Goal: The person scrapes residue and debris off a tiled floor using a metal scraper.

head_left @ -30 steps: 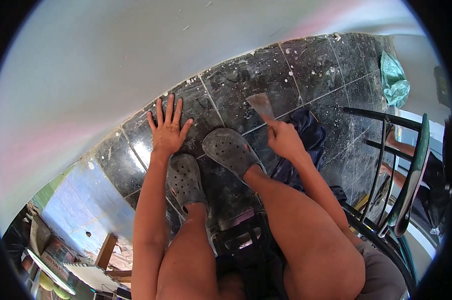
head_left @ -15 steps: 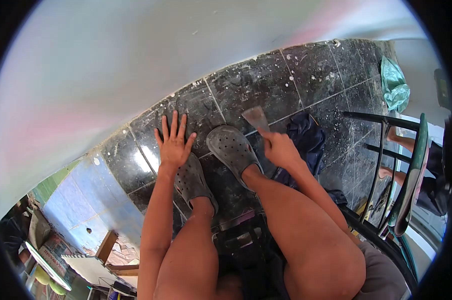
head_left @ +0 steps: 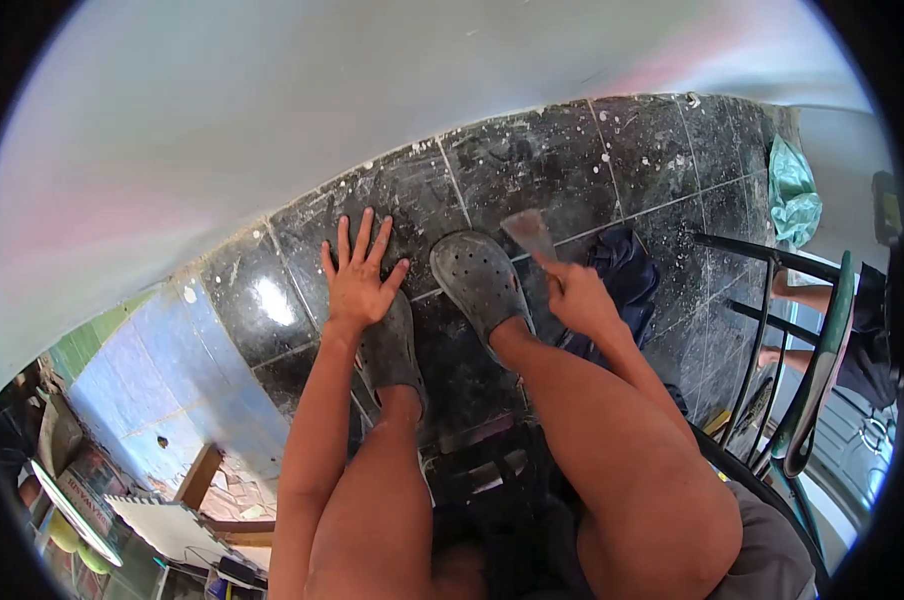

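My left hand [head_left: 362, 285], its fingers spread and empty, is over the dark tiled floor [head_left: 532, 160] beside the toe of my left grey clog [head_left: 389, 345]. My right hand [head_left: 580, 297] is closed round the handle of a scraper [head_left: 529, 233], whose flat blade points up and left over the tiles. The right grey clog [head_left: 477, 280] stands between my hands. Dark crumpled cloth [head_left: 624, 265] lies just right of my right hand. White specks and smears mark the tiles.
A pale wall [head_left: 302, 120] borders the floor ahead. To the right are a black and green chair [head_left: 817, 370], a green plastic bag [head_left: 793, 195] and another person's bare legs [head_left: 807, 295]. Blue tiles [head_left: 172, 360] and a wooden frame [head_left: 200, 475] are at the left.
The view has shifted slightly. My left hand has turned a little, fingers still spread. My right hand still holds the scraper, at nearly the same place on the floor.
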`<state>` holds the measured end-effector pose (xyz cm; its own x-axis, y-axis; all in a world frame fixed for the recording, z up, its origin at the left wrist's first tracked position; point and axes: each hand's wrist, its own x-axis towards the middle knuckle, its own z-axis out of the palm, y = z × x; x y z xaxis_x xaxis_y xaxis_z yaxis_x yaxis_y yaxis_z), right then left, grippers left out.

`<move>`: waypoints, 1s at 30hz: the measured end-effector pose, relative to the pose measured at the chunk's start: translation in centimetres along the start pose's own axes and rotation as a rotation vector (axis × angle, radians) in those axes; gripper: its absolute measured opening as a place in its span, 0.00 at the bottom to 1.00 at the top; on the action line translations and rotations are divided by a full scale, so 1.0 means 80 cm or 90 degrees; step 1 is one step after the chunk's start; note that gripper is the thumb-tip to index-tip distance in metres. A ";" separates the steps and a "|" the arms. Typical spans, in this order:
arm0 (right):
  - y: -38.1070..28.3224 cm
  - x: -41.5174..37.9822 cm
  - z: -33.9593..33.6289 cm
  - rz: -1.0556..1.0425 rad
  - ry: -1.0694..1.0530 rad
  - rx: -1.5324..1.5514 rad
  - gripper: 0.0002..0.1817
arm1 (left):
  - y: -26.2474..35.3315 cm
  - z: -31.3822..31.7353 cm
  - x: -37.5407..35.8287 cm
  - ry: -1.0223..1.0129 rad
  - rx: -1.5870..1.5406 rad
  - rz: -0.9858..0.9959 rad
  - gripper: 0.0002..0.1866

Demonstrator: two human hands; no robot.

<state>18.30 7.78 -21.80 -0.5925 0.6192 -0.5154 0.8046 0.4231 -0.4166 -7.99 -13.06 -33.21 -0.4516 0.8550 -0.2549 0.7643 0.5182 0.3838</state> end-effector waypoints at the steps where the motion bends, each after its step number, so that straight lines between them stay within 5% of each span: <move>1: 0.001 0.009 0.001 -0.014 0.027 0.012 0.24 | 0.000 0.003 -0.003 -0.002 -0.003 -0.002 0.38; 30: -0.018 -0.012 0.007 0.002 -0.054 -0.005 0.26 | 0.000 0.001 0.001 0.033 -0.004 0.010 0.38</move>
<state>17.67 6.25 -21.12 -0.5913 0.5625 -0.5779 0.8063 0.4274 -0.4090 -7.97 -13.03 -33.32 -0.4630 0.8627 -0.2033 0.7685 0.5050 0.3929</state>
